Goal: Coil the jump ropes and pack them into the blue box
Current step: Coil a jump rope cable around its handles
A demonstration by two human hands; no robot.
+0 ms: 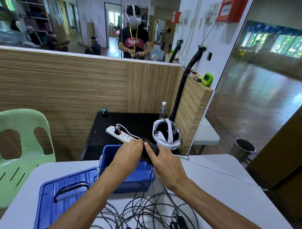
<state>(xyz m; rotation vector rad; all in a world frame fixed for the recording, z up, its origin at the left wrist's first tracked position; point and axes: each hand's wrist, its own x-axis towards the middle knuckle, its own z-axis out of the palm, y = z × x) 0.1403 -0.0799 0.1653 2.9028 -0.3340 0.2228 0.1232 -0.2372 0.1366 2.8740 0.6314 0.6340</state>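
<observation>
Blue box (pixel 132 176) (one), two hands

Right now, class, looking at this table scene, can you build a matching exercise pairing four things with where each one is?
Things:
1. coiled jump rope
2. blue lid
3. loose jump ropes
4. VR headset

Places:
A. flat on the white table, left of the blue box
B. on the black table, beside the power strip
C. held in both hands above the blue box
D. tangled on the white table, nearest the camera

Pairs: 1-C, 2-A, 3-D, 4-B
</observation>
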